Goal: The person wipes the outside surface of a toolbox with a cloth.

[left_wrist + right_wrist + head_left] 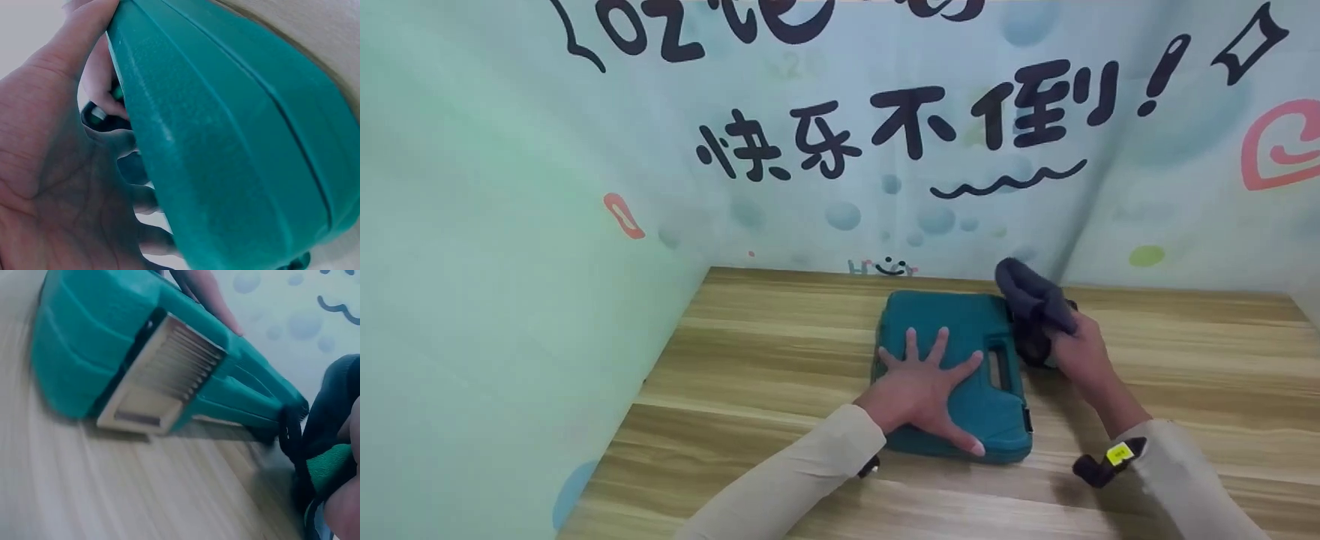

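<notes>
my left hand (924, 388) rests with fingers fanned wide on the lid of the teal case (976, 401), which lies on the wooden table (742, 367), handle slot to the right. my right hand (1084, 354) grips a dark fabric item (1029, 291) beside the case's far right corner; whether the two touch i cannot tell. a printed backdrop (810, 225) hangs just behind the table's far edge, near the case, bounding that side; wood surface extends to left and right and toward me.
</notes>
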{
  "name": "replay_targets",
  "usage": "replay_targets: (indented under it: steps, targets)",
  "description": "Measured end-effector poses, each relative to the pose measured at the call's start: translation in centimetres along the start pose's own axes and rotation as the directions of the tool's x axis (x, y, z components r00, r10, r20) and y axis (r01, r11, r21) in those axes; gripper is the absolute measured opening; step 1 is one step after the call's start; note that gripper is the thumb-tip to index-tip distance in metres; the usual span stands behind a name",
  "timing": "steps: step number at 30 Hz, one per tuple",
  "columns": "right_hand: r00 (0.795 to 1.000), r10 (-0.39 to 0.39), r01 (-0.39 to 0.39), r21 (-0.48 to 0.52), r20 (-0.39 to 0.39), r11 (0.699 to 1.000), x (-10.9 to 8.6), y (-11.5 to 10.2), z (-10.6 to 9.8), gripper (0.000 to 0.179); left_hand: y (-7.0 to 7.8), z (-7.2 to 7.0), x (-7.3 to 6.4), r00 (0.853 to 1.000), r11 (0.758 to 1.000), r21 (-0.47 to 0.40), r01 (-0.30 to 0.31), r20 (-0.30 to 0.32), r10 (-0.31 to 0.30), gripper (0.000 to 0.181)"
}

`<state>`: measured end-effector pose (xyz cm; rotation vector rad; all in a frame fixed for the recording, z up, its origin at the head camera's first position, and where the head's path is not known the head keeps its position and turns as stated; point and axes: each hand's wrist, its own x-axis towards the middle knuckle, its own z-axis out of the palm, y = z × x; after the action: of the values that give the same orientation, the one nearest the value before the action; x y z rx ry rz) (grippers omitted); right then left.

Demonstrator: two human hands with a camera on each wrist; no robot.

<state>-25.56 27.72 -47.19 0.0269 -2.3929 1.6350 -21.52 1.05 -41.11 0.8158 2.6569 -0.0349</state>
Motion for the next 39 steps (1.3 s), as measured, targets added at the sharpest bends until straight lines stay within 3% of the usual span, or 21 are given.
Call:
replay_targets:
  steps: [6,11,22,30,39]
  targets:
    - [0.993,0.015,-0.017,0.013,0.116,1.000,0.5,-0.6,1.3,0.026,0.0,0.0,0.1,0.999,1.000,0.002,-0.029,-0.014,0.029,0.118]
    - [0.987,0.026,-0.032,0.031,0.157,0.999,0.2,-0.2,1.6,0.030,-0.2,0.1,0.0,0.999,0.999,-0.007,-0.032,-0.018,0.032,0.118]
    - [0.988,0.010,-0.019,0.062,0.154,0.998,-2.4,-0.2,2.2,0.032,-0.3,0.4,0.0,0.999,0.999,-0.026,-0.024,-0.043,0.023,0.118]
    - [0.987,-0.039,0.034,0.032,0.156,0.999,-4.6,-0.8,2.2,0.031,-0.2,0.4,0.2,0.999,0.999,-0.038,0.002,-0.052,-0.004,0.119]
    - [0.983,-0.022,0.025,-0.013,0.180,1.000,-6.9,-1.5,1.9,0.029,-0.5,0.3,0.4,0.998,0.999,-0.043,-0.002,-0.059,0.000,0.119]
